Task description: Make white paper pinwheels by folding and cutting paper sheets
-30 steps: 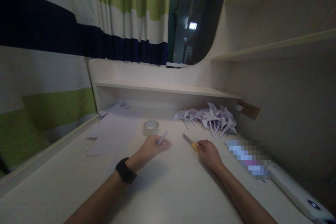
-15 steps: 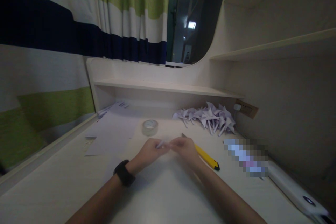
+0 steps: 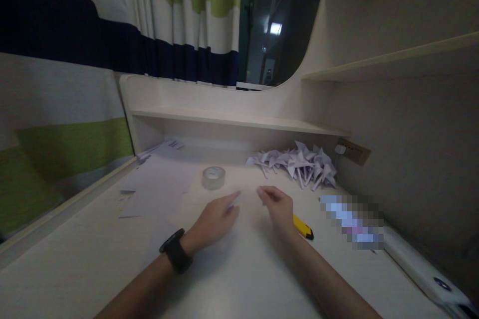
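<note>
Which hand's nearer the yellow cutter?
The right hand: the yellow cutter shows right beside its wrist. The left hand, with the black wristband, is farther off, holding a small white piece.

Left forearm [image 3: 134, 289] slants in from the near left of the tape roll [image 3: 213, 184], left wrist [image 3: 190, 245] nearly straight. Left hand [image 3: 215, 222] just on the roll's near side, back of hand up, thumb and index closed in a pinch, pointing right of the roll. Right forearm [image 3: 322, 274] slants in from the near right. Right hand [image 3: 280, 205] right of the roll and a bit nearer, fingers [image 3: 275, 190] curled, thumb and index tips close, contact unclear. Hands apart, fingertips facing.
</note>
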Demonstrator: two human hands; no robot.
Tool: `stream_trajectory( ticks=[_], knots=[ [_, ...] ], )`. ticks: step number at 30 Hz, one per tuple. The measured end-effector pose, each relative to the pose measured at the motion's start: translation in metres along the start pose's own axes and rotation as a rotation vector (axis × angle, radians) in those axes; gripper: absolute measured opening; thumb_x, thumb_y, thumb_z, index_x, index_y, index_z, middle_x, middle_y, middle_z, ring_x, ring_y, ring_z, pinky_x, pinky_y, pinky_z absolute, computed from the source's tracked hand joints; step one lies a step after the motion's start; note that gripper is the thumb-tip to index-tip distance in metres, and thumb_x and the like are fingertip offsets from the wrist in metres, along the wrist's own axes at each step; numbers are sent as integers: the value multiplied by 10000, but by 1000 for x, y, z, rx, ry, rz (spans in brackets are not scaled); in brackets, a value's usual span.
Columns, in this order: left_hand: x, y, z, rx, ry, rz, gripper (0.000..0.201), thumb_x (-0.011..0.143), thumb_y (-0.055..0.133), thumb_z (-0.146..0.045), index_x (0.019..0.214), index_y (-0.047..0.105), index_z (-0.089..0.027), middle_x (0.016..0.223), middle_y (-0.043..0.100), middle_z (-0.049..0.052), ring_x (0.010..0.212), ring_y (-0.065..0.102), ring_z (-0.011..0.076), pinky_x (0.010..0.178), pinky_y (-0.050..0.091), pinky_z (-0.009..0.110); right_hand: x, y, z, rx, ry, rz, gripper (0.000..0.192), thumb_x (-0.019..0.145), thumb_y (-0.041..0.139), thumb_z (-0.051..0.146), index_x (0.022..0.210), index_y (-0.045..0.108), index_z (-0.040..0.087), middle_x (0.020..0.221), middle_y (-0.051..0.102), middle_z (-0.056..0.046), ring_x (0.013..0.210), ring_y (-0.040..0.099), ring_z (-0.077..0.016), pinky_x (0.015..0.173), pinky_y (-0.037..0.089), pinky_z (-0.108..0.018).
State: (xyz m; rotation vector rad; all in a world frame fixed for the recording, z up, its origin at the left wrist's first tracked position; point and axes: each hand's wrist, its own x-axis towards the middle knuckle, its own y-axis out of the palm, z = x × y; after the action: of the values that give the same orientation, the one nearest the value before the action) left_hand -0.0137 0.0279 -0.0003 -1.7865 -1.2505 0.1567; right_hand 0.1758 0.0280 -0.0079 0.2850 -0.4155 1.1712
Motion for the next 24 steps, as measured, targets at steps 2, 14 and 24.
stream_trajectory(
  ticks=[2,14,24],
  knots=[
    [-3,3,4,98,55,-2,450,932,369,-237,1350,485,-117,1293,587,155,1166,554,253,990,417,378,-2,0,2,51,7,10,272,716,715,402,889,700,193,667,623,-2,581,547,-141,539,457,-270],
    [-12,30,23,359,172,3,452,955,342,-147,1407,345,-143,1269,568,177,1146,551,254,961,443,418,-27,19,0,195,114,198,419,643,728,207,1035,582,226,736,648,22,581,643,-142,575,563,-280],
    [6,-7,33,-42,51,68,437,956,380,-392,746,690,-166,733,685,43,699,604,173,652,387,250,-3,3,-14,251,75,153,458,580,781,205,990,579,213,682,661,29,584,617,-141,587,532,-281]
  ],
)
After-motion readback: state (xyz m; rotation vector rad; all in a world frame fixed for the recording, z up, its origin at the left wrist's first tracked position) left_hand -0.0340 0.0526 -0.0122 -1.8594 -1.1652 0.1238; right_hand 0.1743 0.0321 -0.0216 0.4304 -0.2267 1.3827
